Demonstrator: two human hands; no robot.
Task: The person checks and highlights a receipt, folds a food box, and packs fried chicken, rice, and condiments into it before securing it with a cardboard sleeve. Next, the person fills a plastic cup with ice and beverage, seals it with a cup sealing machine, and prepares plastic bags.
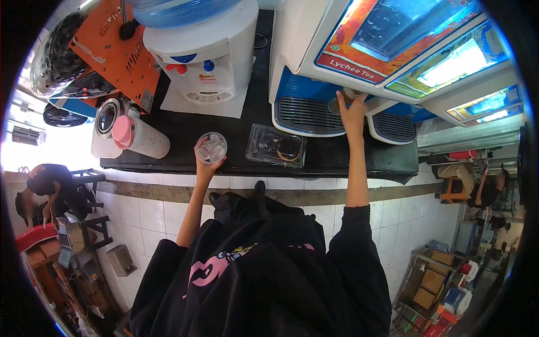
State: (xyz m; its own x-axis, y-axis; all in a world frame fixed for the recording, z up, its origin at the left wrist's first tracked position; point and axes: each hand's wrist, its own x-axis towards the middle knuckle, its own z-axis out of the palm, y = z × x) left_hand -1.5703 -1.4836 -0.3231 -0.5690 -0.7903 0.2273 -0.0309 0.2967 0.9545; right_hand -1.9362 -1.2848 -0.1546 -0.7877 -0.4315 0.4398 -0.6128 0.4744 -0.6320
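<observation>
My left hand (pixel 209 167) is closed round a clear plastic cup (pixel 211 147) with ice cubes in it, at the front of the black counter. My right hand (pixel 352 115) reaches under the front of the drink dispenser (pixel 303 45), at the panel marked Lychee Tea. Its fingers are wrapped round a see-through cup (pixel 335 105), which is partly hidden by the hand and looks brownish. A clear plastic container (pixel 261 147) with a dark round thing (pixel 288 147) in it lies on the counter between my hands.
Left of my left hand stand a pink-lidded tumbler (pixel 147 137) and a white water dispenser (pixel 196 62). An orange box (pixel 120 56) stands behind them. Drip trays (pixel 309 117) jut out below the drink dispenser. People are off to the left (pixel 50 185) and right (pixel 491 188).
</observation>
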